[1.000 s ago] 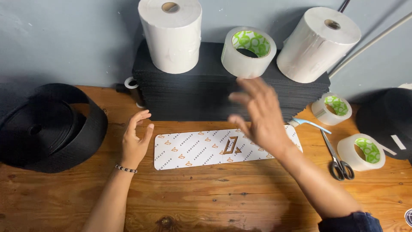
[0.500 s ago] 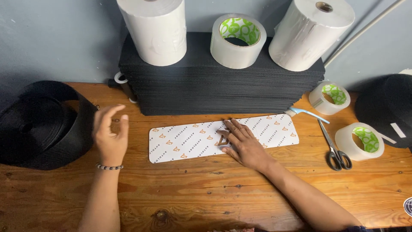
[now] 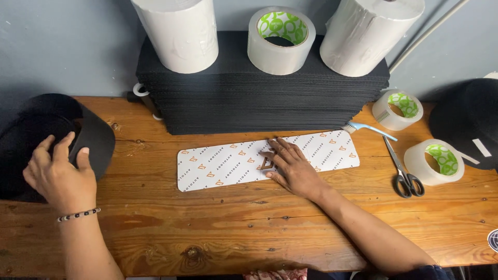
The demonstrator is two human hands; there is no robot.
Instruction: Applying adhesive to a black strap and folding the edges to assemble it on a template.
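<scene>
A long white patterned card strip with rounded corners lies flat on the wooden table. My right hand rests palm down on its middle, fingers spread, pressing it to the wood. My left hand is far to the left, fingers curled over the edge of a large black roll of webbing and touching it.
A tall stack of black sheets stands at the back, carrying two white paper rolls and a clear tape roll. At the right lie scissors, a blue-handled brush, two tape rolls and another black roll.
My right hand came down from above the strip and now lies flat on it. My left hand moved left from beside the strip onto the black webbing roll.
</scene>
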